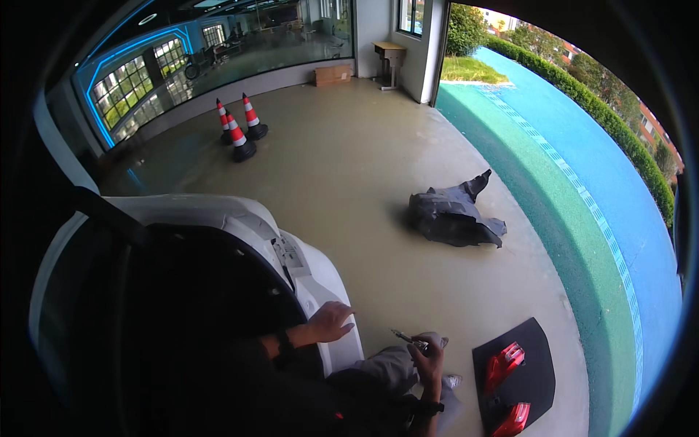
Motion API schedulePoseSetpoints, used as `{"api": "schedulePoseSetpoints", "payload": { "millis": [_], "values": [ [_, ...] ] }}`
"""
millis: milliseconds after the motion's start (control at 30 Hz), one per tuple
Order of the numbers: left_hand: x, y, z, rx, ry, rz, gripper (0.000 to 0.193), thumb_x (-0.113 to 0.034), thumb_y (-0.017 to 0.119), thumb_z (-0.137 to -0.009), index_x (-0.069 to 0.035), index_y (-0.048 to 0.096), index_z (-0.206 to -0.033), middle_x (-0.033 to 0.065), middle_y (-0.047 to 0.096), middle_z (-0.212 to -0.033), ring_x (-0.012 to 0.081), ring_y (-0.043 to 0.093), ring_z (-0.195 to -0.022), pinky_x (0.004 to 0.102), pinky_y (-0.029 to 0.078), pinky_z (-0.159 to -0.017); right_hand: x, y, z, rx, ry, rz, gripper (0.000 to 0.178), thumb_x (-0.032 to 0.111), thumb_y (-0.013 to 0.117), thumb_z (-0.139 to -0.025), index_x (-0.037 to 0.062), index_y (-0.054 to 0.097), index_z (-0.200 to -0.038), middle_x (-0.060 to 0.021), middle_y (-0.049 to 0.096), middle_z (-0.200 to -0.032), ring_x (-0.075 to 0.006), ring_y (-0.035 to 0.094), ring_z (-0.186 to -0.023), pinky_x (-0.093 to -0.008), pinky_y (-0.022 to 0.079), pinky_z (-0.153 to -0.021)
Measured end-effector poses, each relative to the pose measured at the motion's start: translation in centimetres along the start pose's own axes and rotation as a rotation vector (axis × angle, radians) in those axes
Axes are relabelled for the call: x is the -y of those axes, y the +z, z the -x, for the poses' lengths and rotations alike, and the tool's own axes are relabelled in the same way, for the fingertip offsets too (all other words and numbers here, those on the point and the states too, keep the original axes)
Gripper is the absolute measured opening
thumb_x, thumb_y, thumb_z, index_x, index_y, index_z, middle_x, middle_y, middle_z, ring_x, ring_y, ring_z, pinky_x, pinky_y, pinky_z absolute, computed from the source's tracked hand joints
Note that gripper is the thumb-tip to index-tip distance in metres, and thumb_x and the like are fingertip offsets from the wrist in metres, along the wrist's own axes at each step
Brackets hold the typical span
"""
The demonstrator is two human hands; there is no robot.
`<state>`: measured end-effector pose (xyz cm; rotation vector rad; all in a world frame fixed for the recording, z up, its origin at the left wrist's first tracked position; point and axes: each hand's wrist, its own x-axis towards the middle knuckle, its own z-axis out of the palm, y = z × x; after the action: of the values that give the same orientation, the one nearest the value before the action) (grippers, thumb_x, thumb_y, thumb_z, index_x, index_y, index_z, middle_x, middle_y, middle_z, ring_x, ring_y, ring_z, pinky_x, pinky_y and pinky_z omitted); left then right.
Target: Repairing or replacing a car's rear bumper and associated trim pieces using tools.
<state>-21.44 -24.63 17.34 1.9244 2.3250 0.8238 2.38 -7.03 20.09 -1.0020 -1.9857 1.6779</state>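
My left hand is over the edge of a white car's rear bodywork, with its fingers stretched out and nothing seen in them. I cannot tell whether it touches the panel. In front of my legs, my right hand is closed around a slim metal hand tool, whose narrow end points left toward the car. Its exact kind is too small to make out. Beside the left hand, the car's opening is dark inside. An uncovered recess shows small fittings in the bodywork.
To my right, two red tail lights lie on a black board. A crumpled dark liner lies farther off on the floor. Several traffic cones, a cardboard box and a small desk stand toward the back.
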Motion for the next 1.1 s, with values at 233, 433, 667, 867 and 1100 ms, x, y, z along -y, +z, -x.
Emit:
{"api": "schedulePoseSetpoints", "payload": {
  "millis": [233, 433, 667, 867, 1100],
  "values": [
    [2.2, 0.3, 4.2, 0.190, 0.224, -0.027, 0.013, -0.017, 0.061, -0.068, -0.007, 0.056, -0.074, 0.0082, 0.059, -0.077, 0.0244, 0.059, -0.078, 0.0356, 0.046, -0.074, -0.8, -2.2, 1.5, -0.240, 0.020, -0.507, 0.024, 0.007, 0.065, -0.075, 0.0005, 0.058, -0.097, -0.0018, 0.052, -0.063, -0.0080, 0.049, -0.048, -0.0219, 0.042, -0.045],
    [1.5, -0.1, 4.5, 0.257, 0.150, -0.080, 0.008, -0.016, 0.059, -0.067, -0.010, 0.054, -0.069, 0.0049, 0.055, -0.066, 0.0220, 0.057, -0.067, 0.0338, 0.047, -0.062, -1.3, -2.5, 1.2, -0.234, 0.114, -0.527, 0.018, 0.005, 0.063, -0.075, 0.0016, 0.052, -0.089, -0.0019, 0.050, -0.064, -0.0091, 0.048, -0.048, -0.0217, 0.041, -0.046],
    [-0.1, -2.3, 4.6, 0.279, 0.057, -0.134, 0.006, -0.017, 0.060, -0.066, -0.013, 0.056, -0.067, 0.0001, 0.055, -0.062, 0.0160, 0.055, -0.061, 0.0283, 0.044, -0.058, -1.2, -2.0, -4.7, 0.053, 0.261, -0.593, 0.015, 0.009, 0.062, -0.078, 0.0039, 0.053, -0.089, 0.0023, 0.047, -0.062, -0.0048, 0.044, -0.048, -0.0185, 0.035, -0.044],
    [-0.6, -3.1, 4.8, 0.392, -0.046, -0.175, 0.005, -0.016, 0.061, -0.064, -0.013, 0.058, -0.066, -0.0007, 0.055, -0.060, 0.0145, 0.055, -0.058, 0.0268, 0.042, -0.055, 2.1, 0.4, -9.6, 0.371, 0.405, -0.311, 0.026, 0.012, 0.061, -0.077, 0.0048, 0.057, -0.102, 0.0013, 0.050, -0.065, -0.0055, 0.044, -0.052, -0.0211, 0.035, -0.046],
    [-1.3, -2.0, 4.5, 0.469, -0.123, -0.177, 0.014, -0.022, 0.063, -0.065, -0.013, 0.052, -0.065, -0.0002, 0.053, -0.060, 0.0154, 0.053, -0.060, 0.0279, 0.041, -0.056, 3.3, 2.1, -11.5, 0.660, 0.420, -0.200, 0.040, 0.011, 0.059, -0.073, 0.0033, 0.055, -0.112, -0.0039, 0.055, -0.074, -0.0096, 0.051, -0.058, -0.0235, 0.041, -0.055]
  ]
}}
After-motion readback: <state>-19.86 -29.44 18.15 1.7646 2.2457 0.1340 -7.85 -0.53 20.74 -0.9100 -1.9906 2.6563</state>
